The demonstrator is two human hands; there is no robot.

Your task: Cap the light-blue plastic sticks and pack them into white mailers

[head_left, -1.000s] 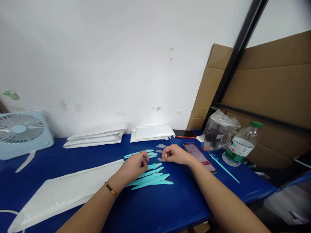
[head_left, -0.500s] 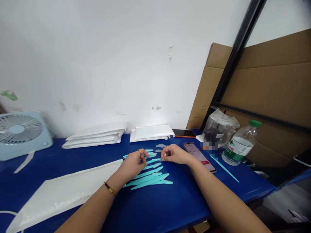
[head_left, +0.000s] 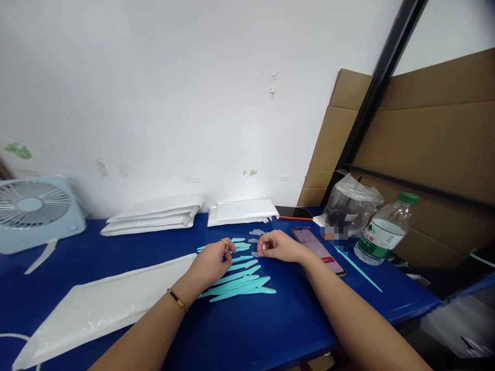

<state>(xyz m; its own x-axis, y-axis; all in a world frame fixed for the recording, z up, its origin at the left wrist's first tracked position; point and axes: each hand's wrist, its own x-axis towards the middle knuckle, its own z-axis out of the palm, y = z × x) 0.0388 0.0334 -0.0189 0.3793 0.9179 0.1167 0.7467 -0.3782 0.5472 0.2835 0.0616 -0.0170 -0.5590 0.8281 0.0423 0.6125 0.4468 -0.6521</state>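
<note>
My left hand (head_left: 212,262) is closed, its fingers curled around the handle end of a turquoise eyebrow razor (head_left: 243,258), which points to the right. A small clear blade cap (head_left: 255,254) is pinched between the fingertips of my right hand (head_left: 279,246), just past the razor's tip. Several more turquoise razors (head_left: 242,288) lie in a loose fan on the blue table, below and partly beneath my left hand. Beyond my right fingertips rest a few other clear caps (head_left: 256,233).
A white padded envelope (head_left: 104,304) lies at left, near a fan (head_left: 38,211). Stacked envelopes (head_left: 154,216) sit against the wall. On the right are a phone (head_left: 319,251), a single turquoise razor (head_left: 359,270), a plastic bag (head_left: 350,206) and a water bottle (head_left: 386,232).
The clear cap at my right fingertips now shows apart from the razor's tip, where the two met before. Both hands have otherwise hardly moved; the view has shifted slightly.
</note>
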